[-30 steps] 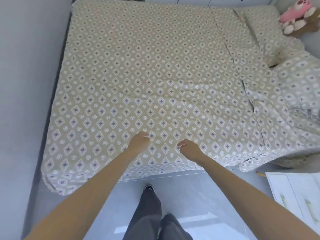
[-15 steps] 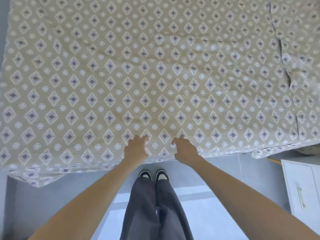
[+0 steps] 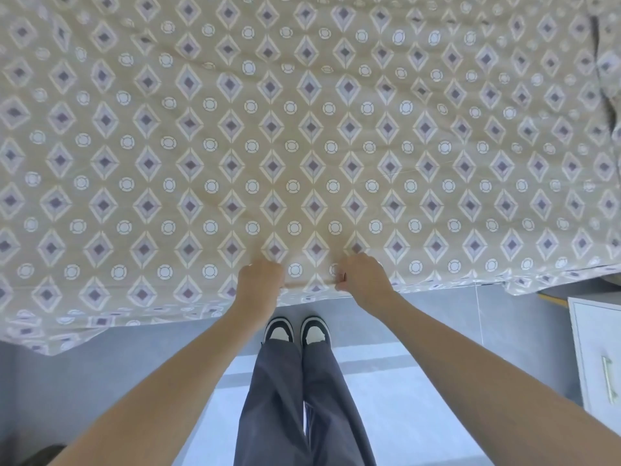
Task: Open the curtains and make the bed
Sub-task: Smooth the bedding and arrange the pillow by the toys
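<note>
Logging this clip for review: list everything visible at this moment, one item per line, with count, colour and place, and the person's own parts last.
bed cover: one, beige with purple diamonds and white rings, spread over the bed, filling the upper frame.
second patterned fabric: one, same print, bunched at the upper right edge.
cabinet: one, white with a metal handle, right edge.
floor: grey tiles, lower frame.
shoes: two, black and white, at the bed's near edge.
trousers: dark grey, bottom centre.
left hand: gripping the cover's near edge.
right hand: gripping the same edge, beside the left.
</note>
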`<state>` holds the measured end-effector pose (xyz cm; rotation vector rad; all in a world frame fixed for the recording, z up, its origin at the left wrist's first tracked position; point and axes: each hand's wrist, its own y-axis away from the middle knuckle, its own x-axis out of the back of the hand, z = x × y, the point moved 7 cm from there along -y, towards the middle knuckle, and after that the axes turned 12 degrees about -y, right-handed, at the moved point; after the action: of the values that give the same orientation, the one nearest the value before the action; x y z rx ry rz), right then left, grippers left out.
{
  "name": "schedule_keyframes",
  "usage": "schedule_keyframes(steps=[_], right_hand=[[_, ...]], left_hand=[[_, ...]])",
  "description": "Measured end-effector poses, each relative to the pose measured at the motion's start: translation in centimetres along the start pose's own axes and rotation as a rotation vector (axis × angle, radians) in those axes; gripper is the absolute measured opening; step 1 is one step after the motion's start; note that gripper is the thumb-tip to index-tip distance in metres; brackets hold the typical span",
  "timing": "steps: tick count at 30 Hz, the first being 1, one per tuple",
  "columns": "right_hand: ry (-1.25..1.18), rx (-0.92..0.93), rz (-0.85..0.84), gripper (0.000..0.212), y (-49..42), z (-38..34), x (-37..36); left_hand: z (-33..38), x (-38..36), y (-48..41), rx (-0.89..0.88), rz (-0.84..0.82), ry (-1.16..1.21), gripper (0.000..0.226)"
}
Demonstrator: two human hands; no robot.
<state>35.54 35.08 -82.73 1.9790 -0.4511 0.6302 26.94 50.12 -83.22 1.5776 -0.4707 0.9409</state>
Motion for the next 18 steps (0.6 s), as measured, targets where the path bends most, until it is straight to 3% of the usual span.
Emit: schedule_keyframes(steps=[6,10,14,18], right_hand=[[0.039,0.033,-0.04,0.01,1.6,-0.3,0.1],[0.097,0.044,-0.071,0.011,2.1,0.0,-1.3],[0.14,0.042,-0.073,0.016,1.7,0.3,-2.3],[0.172,0.01,-0.071,0.016,1.0,-0.2,-2.0]], left_hand=[[0.7,-0.7,0.9,-0.162,-0.113,-0.062,0.021],[0.6,-0.6,2.0,-0.037,-0.117,0.021,0.034],[0.8,-1.7,2.2,-0.036,-0.071,-0.016,0.028],[1.2,-1.3,2.1,-0.065,-0.073,-0.086,0.036]])
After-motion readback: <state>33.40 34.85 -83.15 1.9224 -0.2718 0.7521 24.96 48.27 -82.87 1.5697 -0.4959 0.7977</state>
